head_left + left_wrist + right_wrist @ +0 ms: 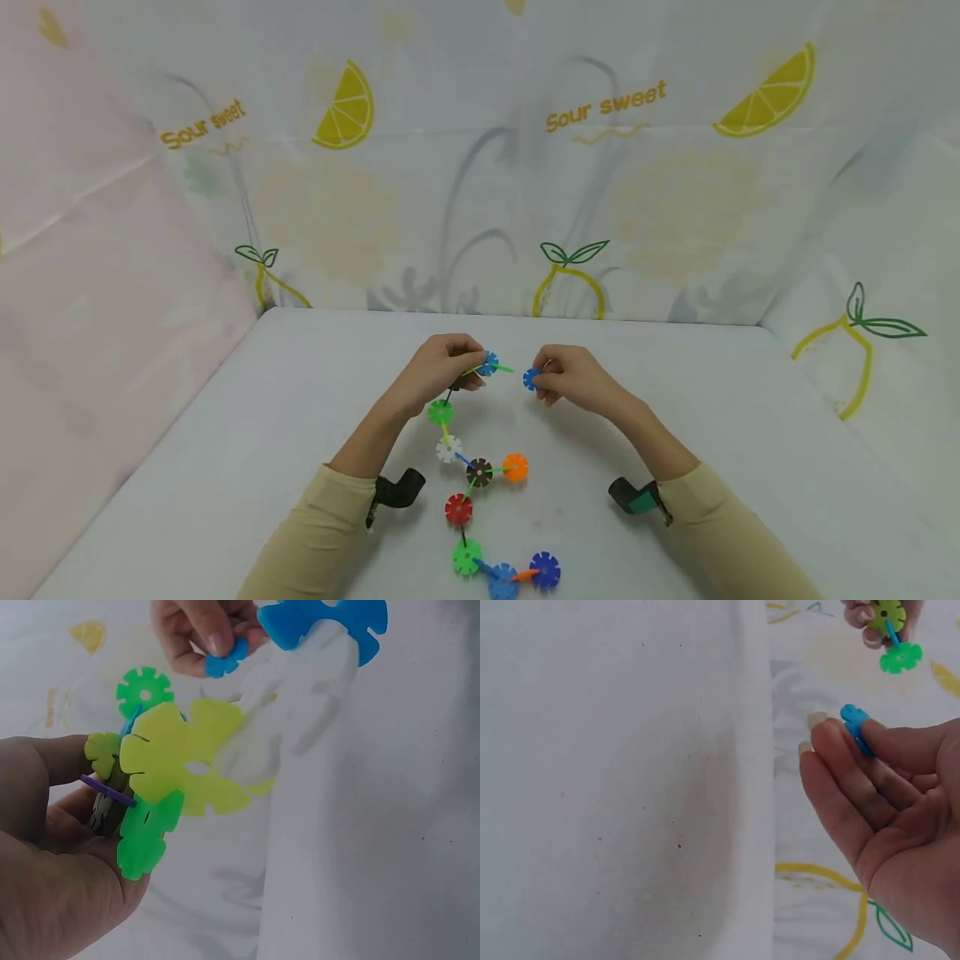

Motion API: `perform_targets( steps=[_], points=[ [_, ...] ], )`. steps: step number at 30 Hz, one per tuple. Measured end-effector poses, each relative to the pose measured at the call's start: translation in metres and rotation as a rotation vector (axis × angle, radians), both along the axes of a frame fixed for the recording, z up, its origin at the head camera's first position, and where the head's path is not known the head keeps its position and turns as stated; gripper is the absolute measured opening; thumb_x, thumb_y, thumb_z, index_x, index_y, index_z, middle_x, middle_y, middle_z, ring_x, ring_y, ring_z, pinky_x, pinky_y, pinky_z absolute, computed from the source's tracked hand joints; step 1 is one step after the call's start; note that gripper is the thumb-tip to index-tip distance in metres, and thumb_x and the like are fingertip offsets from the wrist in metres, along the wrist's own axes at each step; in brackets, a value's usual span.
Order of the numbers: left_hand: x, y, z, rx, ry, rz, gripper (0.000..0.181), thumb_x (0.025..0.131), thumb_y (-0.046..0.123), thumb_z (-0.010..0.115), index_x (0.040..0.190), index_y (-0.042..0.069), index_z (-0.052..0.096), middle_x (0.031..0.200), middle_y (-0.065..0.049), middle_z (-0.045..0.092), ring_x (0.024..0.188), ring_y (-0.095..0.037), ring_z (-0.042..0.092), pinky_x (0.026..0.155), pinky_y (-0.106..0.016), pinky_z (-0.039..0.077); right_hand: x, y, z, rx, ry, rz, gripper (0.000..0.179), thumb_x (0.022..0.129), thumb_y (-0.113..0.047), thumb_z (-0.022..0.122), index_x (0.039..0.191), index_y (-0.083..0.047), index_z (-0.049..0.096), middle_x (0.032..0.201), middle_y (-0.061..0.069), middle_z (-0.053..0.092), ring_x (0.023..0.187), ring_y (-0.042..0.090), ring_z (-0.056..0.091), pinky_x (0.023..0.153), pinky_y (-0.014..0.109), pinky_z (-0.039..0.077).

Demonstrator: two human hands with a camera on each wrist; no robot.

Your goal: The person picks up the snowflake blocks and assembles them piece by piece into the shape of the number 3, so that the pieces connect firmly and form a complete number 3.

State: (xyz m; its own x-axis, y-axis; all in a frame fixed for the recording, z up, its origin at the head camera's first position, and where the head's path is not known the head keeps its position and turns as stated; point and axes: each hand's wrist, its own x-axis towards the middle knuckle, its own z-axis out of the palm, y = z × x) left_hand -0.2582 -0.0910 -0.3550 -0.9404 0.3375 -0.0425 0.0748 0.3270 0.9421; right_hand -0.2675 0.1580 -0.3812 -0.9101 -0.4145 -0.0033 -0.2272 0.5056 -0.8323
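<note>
A winding chain of slotted plastic snowflake discs runs over the white table, with its far end in my left hand point(442, 365). Around those fingers sit a blue disc point(489, 363), a green disc point(145, 691) at the tip and a large-looking yellow disc point(161, 750). Nearer me the chain goes on through a white disc point(449, 449), a brown disc point(474, 472) and a red disc point(458, 509). My right hand point(581, 379) pinches a single blue snowflake disc point(857, 729) between thumb and fingers, a short gap from the green tip.
An orange disc point(515, 467) branches off to the right of the brown one. The near end of the chain curves right to a dark blue disc point(545, 572). A printed cloth point(465, 192) hangs behind the white table point(712, 400), and more cloth stands at both sides.
</note>
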Motion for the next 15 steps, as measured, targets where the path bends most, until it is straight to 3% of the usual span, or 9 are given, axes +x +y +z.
perform_targets(
  steps=[9, 15],
  points=[
    [0.001, -0.003, -0.002, 0.033, -0.014, -0.011, 0.023, 0.102, 0.021, 0.055, 0.111, 0.001, 0.065, 0.1, -0.017, 0.07, 0.084, -0.027, 0.072, 0.079, -0.033, 0.06, 0.009, 0.004, 0.0, -0.233, -0.127, 0.044, 0.017, 0.096, -0.011, 0.063, 0.105, 0.003, 0.06, 0.078, 0.011, 0.071, 0.062, 0.019, 0.068, 0.069, 0.035, 0.061],
    [0.006, -0.002, 0.001, 0.065, -0.018, -0.015, 0.025, 0.102, 0.022, 0.055, 0.11, 0.0, 0.063, 0.098, -0.013, 0.068, 0.089, -0.034, 0.071, 0.077, -0.029, 0.06, 0.015, 0.002, 0.001, -0.331, -0.144, 0.071, 0.02, 0.096, -0.01, 0.062, 0.11, 0.004, 0.058, 0.077, 0.008, 0.07, 0.064, 0.017, 0.067, 0.07, 0.036, 0.061]
  ],
)
